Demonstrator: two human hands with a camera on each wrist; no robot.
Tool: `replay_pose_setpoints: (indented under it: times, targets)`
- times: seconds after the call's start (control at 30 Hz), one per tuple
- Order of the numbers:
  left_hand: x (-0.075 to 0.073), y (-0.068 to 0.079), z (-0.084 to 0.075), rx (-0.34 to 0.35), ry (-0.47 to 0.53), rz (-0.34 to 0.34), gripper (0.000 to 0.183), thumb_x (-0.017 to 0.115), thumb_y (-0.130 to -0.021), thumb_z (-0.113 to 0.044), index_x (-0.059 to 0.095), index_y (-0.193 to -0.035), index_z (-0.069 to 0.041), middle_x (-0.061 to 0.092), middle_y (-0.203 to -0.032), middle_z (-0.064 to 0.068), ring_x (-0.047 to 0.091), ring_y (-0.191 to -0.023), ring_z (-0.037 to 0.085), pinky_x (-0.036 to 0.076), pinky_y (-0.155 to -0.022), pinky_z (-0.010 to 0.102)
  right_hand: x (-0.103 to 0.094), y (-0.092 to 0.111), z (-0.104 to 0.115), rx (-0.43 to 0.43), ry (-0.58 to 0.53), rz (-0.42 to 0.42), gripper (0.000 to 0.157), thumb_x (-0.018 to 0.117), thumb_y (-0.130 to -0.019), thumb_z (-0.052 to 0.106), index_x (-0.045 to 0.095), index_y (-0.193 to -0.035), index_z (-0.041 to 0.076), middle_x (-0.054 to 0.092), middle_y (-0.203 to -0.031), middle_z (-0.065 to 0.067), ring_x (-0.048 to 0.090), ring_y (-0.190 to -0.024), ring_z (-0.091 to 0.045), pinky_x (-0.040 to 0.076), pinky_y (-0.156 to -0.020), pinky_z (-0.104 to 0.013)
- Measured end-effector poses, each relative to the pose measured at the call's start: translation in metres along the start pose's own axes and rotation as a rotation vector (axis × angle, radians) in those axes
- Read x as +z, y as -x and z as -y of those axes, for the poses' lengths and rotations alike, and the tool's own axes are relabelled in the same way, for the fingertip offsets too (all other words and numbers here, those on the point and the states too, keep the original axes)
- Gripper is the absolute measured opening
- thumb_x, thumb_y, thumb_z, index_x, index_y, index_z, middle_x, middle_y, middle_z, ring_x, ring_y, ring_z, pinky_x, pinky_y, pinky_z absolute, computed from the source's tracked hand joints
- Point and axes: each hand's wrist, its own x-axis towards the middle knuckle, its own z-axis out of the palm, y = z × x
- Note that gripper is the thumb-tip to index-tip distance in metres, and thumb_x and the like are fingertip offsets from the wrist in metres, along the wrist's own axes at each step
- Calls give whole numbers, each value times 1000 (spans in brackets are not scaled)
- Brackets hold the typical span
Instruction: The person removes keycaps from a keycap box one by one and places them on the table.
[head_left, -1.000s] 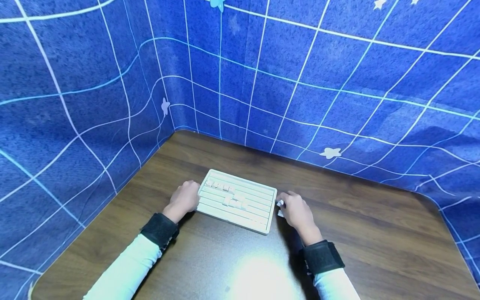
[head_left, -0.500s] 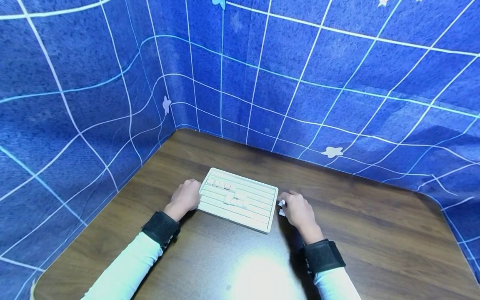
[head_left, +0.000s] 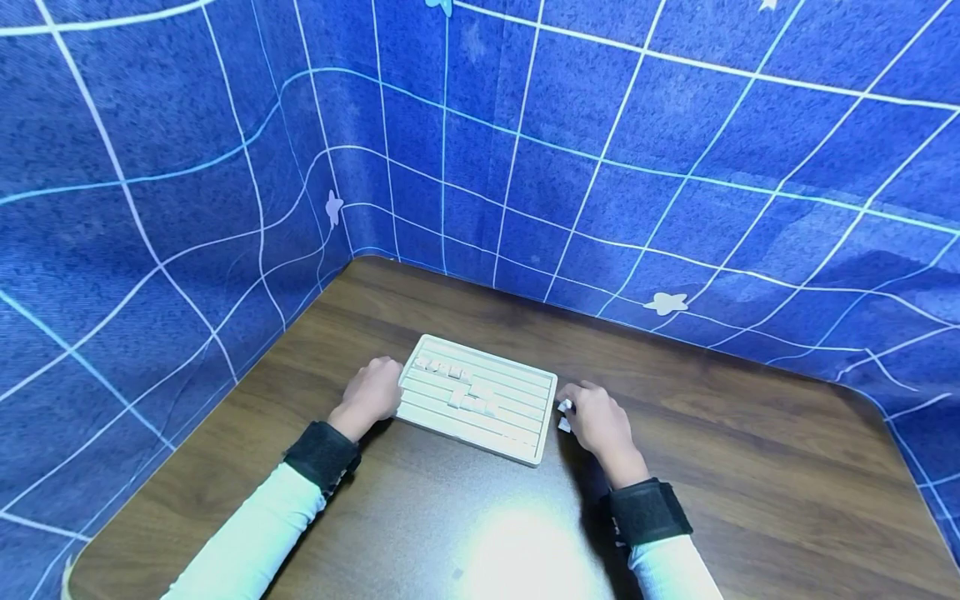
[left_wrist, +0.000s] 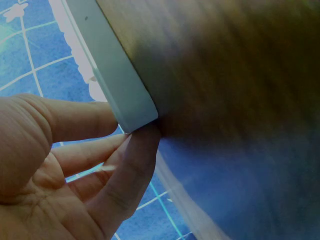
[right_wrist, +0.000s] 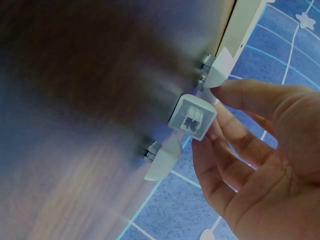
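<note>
Ridged white tray (head_left: 521, 398) lies flat on table (head_left: 720, 450), toward far left corner; long axis roughly parallel to far edge, short end toward left edge. Left hand (head_left: 372, 389) pinches tray corner, thumb and fingers nearly together. Right hand (head_left: 597, 421), just beyond tray's right end, holds keycap (right_wrist: 192, 117) in fingers curled, slightly parted; hollow underside faces wrist. Two more keycaps (right_wrist: 164, 161) flank it. Forearms slant inward.

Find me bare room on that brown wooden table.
Free: right of the right hand, up to the blue gridded cloth; between white sleeves, in front of the pale rectangular tray. Crowded: by the tray's right end, around small white plastic keycaps.
</note>
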Motion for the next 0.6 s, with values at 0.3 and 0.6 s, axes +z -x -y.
replay_pose_setpoints:
  times: [0.3, 0.6]
  targets:
    - [0, 0, 1, 2, -1, -1, 23, 58, -85, -6, 64, -104, 3, 63, -104, 20, 61, -89, 37, 54, -76, 51, 0, 1, 2, -11, -16, -48, 16, 69, -79, 10, 69, -93, 16, 68, -96, -10, 65, -80, -34, 54, -57, -55]
    - [0, -1, 2, 19, 4, 1, 22, 59, -85, -7, 64, -103, 4, 63, -103, 21, 61, -88, 38, 54, -75, 51, -1, 2, 6, -12, -7, -82, 17, 71, -77, 12, 69, -93, 13, 67, -92, -9, 65, -79, -32, 55, -59, -55]
